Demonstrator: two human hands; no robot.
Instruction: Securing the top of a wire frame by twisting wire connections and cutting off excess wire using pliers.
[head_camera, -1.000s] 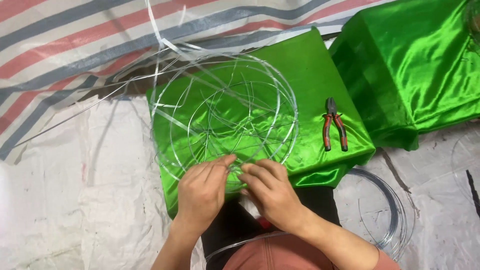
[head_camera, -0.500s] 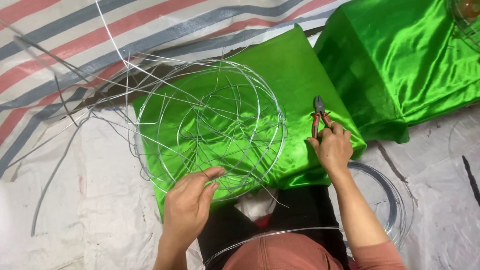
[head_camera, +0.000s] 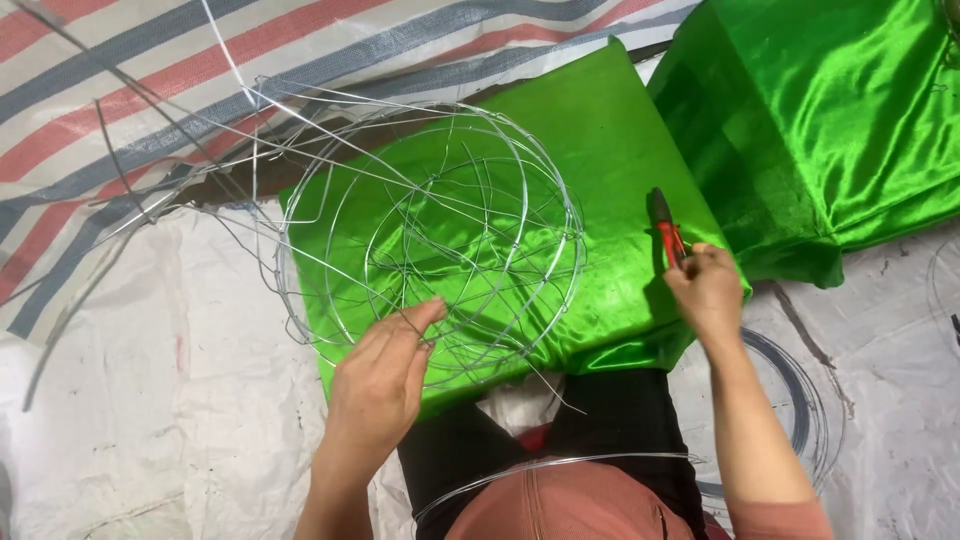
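A round frame of thin silver wire (head_camera: 440, 230) lies on a shiny green cloth (head_camera: 600, 150), with long loose wire ends sticking out to the upper left. My left hand (head_camera: 385, 375) holds the frame's near rim, fingers pinched on the wire. At the right, my right hand (head_camera: 708, 290) is closed around the red handles of a pair of pliers (head_camera: 664, 225), whose dark jaws point away from me over the green cloth.
A second bundle of green cloth (head_camera: 850, 120) sits at the upper right. A striped red, white and blue tarp (head_camera: 120, 90) lies behind. White sheeting (head_camera: 130, 420) covers the floor. A coil of wire (head_camera: 800, 410) lies beside my right arm.
My right hand left the wire frame, moved right to the pliers and now grips them. The left hand stays on the frame's near rim.
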